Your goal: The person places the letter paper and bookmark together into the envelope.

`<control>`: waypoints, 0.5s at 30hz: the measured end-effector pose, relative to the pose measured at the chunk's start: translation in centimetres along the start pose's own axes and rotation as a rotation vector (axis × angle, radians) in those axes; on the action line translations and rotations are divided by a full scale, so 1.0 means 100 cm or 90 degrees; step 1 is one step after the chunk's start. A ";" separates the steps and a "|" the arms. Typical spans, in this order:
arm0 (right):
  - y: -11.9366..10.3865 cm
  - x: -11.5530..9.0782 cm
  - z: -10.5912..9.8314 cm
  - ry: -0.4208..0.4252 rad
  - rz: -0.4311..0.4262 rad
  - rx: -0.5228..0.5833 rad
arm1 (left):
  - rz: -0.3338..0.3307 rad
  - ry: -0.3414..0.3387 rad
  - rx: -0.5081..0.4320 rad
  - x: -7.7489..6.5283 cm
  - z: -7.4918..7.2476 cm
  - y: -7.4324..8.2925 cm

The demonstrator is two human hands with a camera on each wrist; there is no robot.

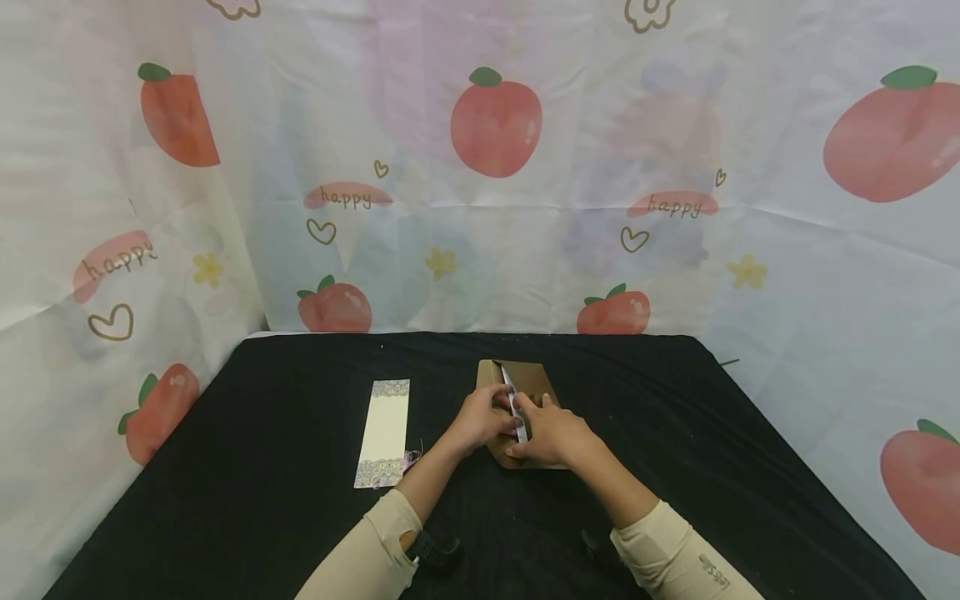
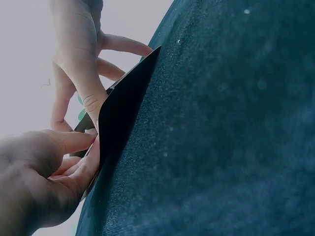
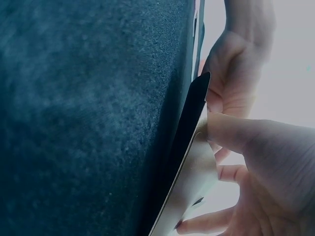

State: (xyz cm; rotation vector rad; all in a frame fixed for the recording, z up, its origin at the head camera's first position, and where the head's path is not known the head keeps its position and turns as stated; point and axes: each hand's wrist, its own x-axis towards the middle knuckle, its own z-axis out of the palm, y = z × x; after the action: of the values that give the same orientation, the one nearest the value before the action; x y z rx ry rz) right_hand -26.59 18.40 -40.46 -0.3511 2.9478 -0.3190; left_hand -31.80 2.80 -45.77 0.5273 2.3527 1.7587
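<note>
Cardboard piece (image 1: 534,379), brown, on black cloth (image 1: 675,483).
Left hand (image 1: 483,418) pinches it with thumb and fingers drawn together beside a white strip (image 1: 522,432); right hand (image 1: 558,433) touches it with fingers bent and spread, though whether they grip cannot be told. A pale card (image 1: 386,429) with patterned ends lies apart to the left, pink threads (image 1: 410,459) beside its lower end.

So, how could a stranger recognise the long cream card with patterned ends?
On the black cloth-covered table, look left of the bare left hand. There lies the card. Pale between two patterned bands, it differs from the brown rectangular item by that hand.
</note>
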 end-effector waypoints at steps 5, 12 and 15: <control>0.000 0.001 0.001 -0.002 -0.001 -0.003 | -0.003 -0.005 -0.002 0.000 0.001 -0.001; 0.001 0.003 0.002 -0.006 -0.003 -0.001 | -0.003 -0.015 0.014 0.000 0.001 0.000; 0.002 0.003 0.002 -0.007 -0.004 -0.001 | 0.001 -0.022 0.018 0.000 0.001 -0.001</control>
State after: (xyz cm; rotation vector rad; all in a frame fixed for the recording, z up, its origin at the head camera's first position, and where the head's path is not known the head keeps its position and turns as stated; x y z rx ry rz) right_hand -26.88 18.43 -40.76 -0.3614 2.9361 -0.3154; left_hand -31.74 2.86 -45.87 0.5581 2.3585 1.7051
